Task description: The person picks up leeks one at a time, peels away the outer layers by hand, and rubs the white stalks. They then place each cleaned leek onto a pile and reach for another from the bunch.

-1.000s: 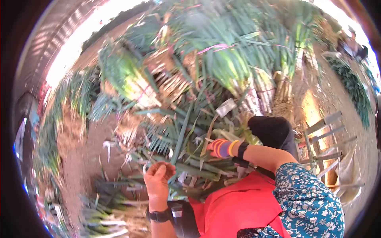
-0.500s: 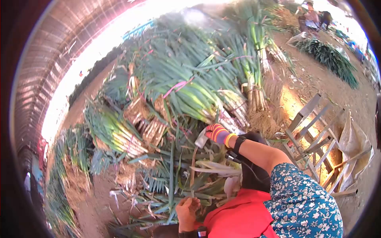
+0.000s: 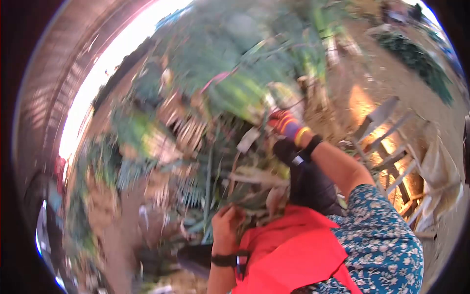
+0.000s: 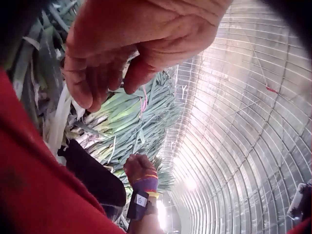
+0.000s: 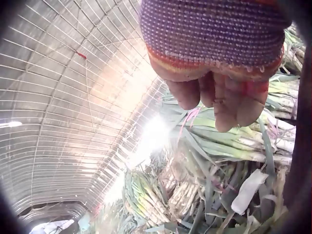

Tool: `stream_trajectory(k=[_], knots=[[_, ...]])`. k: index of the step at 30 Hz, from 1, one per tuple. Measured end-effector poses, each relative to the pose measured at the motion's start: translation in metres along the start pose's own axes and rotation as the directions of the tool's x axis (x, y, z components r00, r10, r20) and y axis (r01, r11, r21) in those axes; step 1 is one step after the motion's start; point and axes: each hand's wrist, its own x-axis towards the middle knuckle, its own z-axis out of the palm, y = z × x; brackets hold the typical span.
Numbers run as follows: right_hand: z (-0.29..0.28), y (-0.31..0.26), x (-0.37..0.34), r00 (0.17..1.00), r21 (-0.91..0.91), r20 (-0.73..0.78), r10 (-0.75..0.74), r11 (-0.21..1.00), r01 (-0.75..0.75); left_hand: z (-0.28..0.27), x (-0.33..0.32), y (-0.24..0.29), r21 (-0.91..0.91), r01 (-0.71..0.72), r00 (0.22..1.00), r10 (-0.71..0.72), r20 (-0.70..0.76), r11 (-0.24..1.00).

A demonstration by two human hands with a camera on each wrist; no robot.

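Note:
My right hand (image 3: 289,126), in a striped fingerless glove, reaches forward to the white root end of a bundle of long green onions (image 3: 240,93). In the right wrist view its bare fingers (image 5: 229,105) bend loosely over that bundle, with nothing visible between them. A white strip (image 5: 248,191) lies below the hand among loose leaves. My bare left hand (image 3: 226,225) hovers before the red apron (image 3: 289,245), above trimmed leaves (image 3: 254,201). Its fingers (image 4: 80,90) curl loosely and the thumb stands apart from them, holding nothing.
More green onion bundles (image 3: 147,137) lie at the left and ahead, some tied with pink string. A dark-clad knee (image 3: 313,181) is beneath the right forearm. At right stands a metal frame (image 3: 387,122) with pale cloth (image 3: 435,171). Another onion pile (image 3: 416,63) lies beyond.
My right hand has moved forward from the loose leaves, past the white strip, to the bundle. My left hand has shifted rightward in front of the apron. The head view has turned.

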Motion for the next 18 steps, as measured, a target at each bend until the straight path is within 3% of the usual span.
stream_trajectory(k=[1, 2, 4, 8, 9, 13, 14, 16, 18], knots=[[0.017, -0.008, -0.004, 0.985, 0.213, 0.062, 0.158, 0.963, -0.168, -0.013, 0.000, -0.020, -0.522, 0.347, 0.890, -0.449, -0.079, 0.779], [0.031, -0.014, -0.008, 0.940, 0.385, 0.146, 0.307, 0.858, -0.340, -0.021, -0.007, -0.021, -0.538, 0.334, 0.874, -0.468, -0.131, 0.774], [0.046, -0.046, -0.019, 0.875, 0.331, 0.328, 0.356, 0.824, -0.460, -0.039, -0.021, -0.019, -0.630, 0.279, 0.863, -0.477, -0.167, 0.725], [0.108, -0.058, -0.016, 0.808, 0.225, 0.531, 0.255, 0.877, -0.425, -0.070, -0.046, 0.000, -0.654, 0.169, 0.837, -0.458, -0.301, 0.738], [0.124, -0.059, -0.008, 0.836, 0.048, 0.540, 0.097, 0.988, -0.146, -0.077, -0.052, 0.011, -0.645, 0.141, 0.835, -0.440, -0.330, 0.751], [0.158, -0.102, 0.024, 0.777, -0.160, 0.620, 0.109, 0.987, -0.011, -0.113, -0.079, 0.039, -0.560, 0.128, 0.799, -0.420, -0.431, 0.819], [0.180, -0.090, 0.039, 0.789, -0.227, 0.614, -0.010, 0.955, 0.189, -0.126, -0.082, 0.036, -0.552, 0.111, 0.798, -0.406, -0.446, 0.826], [0.209, -0.093, 0.064, 0.766, -0.315, 0.642, -0.030, 0.900, 0.300, -0.146, -0.079, 0.031, -0.595, 0.132, 0.763, -0.464, -0.450, 0.793], [0.246, -0.092, 0.088, 0.746, -0.347, 0.666, -0.003, 0.884, 0.313, -0.162, -0.063, 0.013, -0.602, 0.134, 0.748, -0.479, -0.460, 0.787]])
